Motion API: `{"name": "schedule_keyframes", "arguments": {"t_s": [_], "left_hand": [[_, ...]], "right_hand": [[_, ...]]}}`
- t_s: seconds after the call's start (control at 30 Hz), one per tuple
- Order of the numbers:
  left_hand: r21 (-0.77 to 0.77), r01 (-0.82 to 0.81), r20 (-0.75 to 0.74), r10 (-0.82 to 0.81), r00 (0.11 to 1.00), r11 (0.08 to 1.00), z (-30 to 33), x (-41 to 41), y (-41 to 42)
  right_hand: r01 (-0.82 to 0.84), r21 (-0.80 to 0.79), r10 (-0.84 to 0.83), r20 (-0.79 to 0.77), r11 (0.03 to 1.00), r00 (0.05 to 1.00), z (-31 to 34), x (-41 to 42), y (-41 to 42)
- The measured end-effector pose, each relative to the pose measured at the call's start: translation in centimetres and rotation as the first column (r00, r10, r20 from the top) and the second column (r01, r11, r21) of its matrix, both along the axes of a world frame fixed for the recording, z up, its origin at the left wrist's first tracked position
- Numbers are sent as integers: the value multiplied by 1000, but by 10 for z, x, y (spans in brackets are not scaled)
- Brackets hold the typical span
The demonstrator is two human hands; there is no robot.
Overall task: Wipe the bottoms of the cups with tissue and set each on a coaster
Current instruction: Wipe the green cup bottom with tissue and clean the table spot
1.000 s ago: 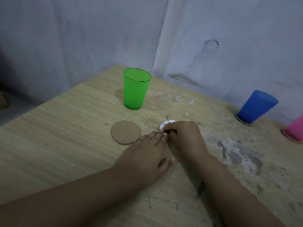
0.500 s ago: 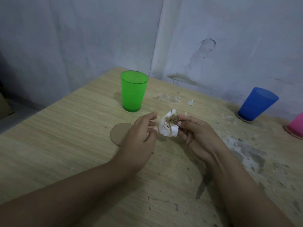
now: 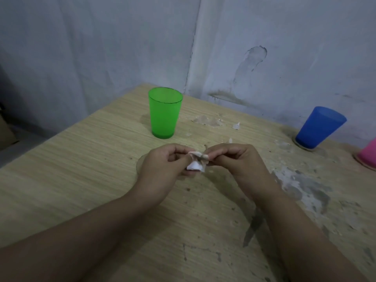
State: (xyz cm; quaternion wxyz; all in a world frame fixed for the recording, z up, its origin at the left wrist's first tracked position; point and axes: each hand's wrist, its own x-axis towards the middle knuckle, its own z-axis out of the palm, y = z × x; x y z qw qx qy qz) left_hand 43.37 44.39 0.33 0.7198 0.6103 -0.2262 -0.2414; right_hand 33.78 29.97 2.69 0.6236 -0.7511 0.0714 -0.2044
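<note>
Table: light wood grain; its left edge runs diagonally from the wall corner toward you, with bare board between that edge and your left forearm. The right part is scuffed and flecked with grey patches.

Green cup: upright on the bare table, just beyond your hands, not on a coaster.

Coaster: only a sliver shows, mostly hidden behind your left hand.

Blue cup: far right, on a coaster.

Pink cup: cut off by the right edge, also on a coaster.

Tissue: small white wad with brownish soiling on top, raised over the table.

Left hand: fingers curled, pinching the tissue.

Right hand: fingertips pinch its opposite side.
</note>
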Motion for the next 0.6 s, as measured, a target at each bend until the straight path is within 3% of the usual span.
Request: {"name": "schedule_keyframes", "arguments": {"t_s": [0.07, 0.2, 0.33, 0.4, 0.5, 0.6], "left_hand": [[-34, -5, -82, 2, 997, 999, 0, 1, -1], [-100, 19, -179, -37, 983, 995, 2, 1, -2], [-72, 5, -71, -11, 997, 997, 0, -1, -2], [-51, 6, -6, -6, 1000, 999, -1, -1, -1], [-54, 3, 52, 0, 999, 999, 1, -1, 0], [-46, -27, 133, 33, 991, 999, 1, -1, 2]], "right_hand": [[22, -217, -18, 17, 976, 1000, 0, 1, 5], [112, -439, -112, 26, 891, 993, 0, 5, 11], [147, -615, -156, 40, 775, 987, -1, 5, 13], [131, -533, -147, 13, 836, 989, -2, 5, 14], [43, -191, -54, -54, 981, 997, -3, 4, 12], [-21, 58, 24, -49, 998, 999, -4, 3, 8]]}}
